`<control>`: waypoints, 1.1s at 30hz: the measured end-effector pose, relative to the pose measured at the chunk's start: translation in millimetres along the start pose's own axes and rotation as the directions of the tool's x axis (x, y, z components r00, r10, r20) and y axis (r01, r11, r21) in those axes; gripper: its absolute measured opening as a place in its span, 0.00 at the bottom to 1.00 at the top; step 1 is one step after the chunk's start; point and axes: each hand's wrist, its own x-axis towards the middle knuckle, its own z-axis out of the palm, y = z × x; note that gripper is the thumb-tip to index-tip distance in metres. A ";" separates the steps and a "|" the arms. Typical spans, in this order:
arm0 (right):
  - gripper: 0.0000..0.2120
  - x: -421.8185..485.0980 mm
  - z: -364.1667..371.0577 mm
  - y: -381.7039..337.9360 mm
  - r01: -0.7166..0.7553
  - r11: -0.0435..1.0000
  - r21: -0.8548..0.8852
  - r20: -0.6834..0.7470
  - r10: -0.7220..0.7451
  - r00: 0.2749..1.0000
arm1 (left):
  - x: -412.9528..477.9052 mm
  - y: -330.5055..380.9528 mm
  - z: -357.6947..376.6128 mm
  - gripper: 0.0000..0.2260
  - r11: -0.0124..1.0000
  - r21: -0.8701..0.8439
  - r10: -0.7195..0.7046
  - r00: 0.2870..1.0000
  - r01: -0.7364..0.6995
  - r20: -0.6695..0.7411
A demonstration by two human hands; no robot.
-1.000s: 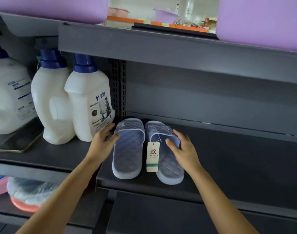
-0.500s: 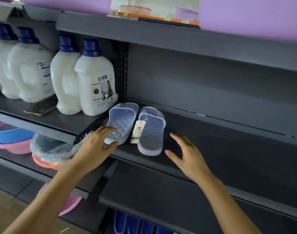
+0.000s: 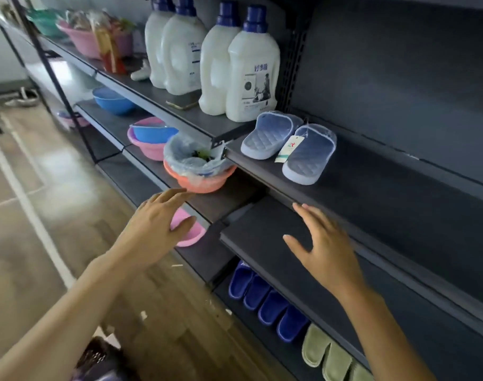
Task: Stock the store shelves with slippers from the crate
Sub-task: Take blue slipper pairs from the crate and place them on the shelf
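A pair of light blue slippers with a white paper tag lies side by side on the dark grey shelf, next to the detergent bottles. My left hand hovers well below and to the left of the pair, fingers spread, holding nothing. Below the shelf's front edge my right hand is held in the air with straight fingers, also empty. On the bottom shelf stand dark blue slippers and pale green slippers. A dark crate corner shows at the lower left.
White detergent bottles and a phone occupy the shelf to the left. An orange basin lined with a plastic bag, pink and blue basins sit on lower shelves. Wooden floor lies to the left.
Both hands let go of the light blue slippers and drew back down and away from the shelf. The view has swung left and downward, revealing the lower shelves.
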 end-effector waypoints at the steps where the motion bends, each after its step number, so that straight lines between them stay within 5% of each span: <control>1: 0.30 -0.5 4.4 -8.7 0.025 1.000 0.018 0.022 -0.025 0.999 | -12.0 -6.2 -4.3 0.30 1.000 0.013 -0.028 1.000 0.028 -0.005; 16: 0.28 -60.1 80.2 -194.0 0.375 0.921 0.106 0.208 -0.389 0.897 | -246.0 -93.9 -81.0 0.24 0.914 0.103 -0.373 0.912 0.393 -0.174; 26: 0.26 -152.5 166.6 -315.2 0.454 0.858 0.241 0.334 -0.513 0.791 | -431.9 -170.8 -108.1 0.26 0.776 0.082 -0.607 0.776 0.625 -0.173; 33: 0.25 -178.7 239.6 -366.4 0.514 0.794 0.324 0.457 -0.607 0.650 | -504.5 -211.7 -81.1 0.25 0.647 0.043 -0.754 0.648 0.761 -0.109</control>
